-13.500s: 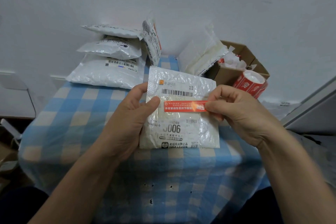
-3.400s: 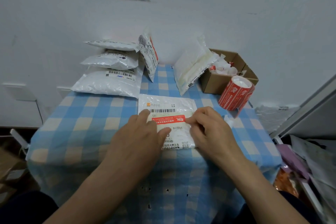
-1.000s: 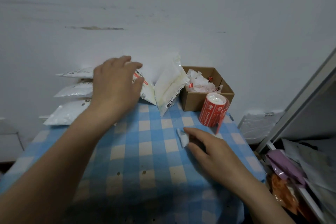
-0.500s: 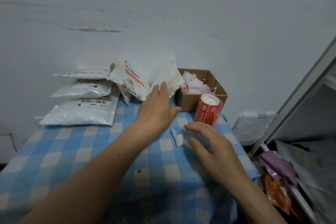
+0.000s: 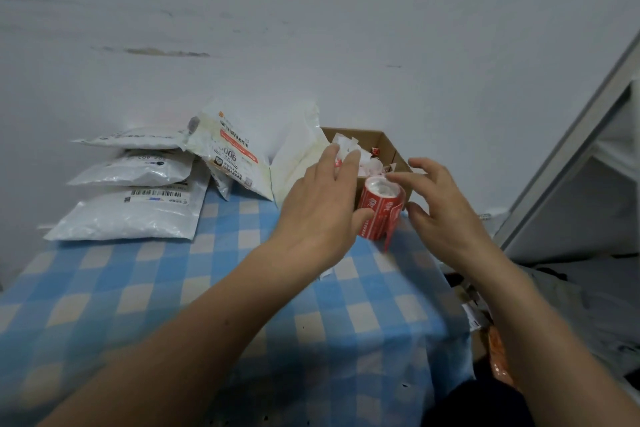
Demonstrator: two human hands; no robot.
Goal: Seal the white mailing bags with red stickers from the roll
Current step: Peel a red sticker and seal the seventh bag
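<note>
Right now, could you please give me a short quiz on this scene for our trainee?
1. True or false: the red sticker roll lies inside the cardboard box.
2. What fills the box? A white paper scraps; B scissors; C bottles.
3. How many white bags lie stacked flat at left?
Key: 1 false; 2 A; 3 three.
</note>
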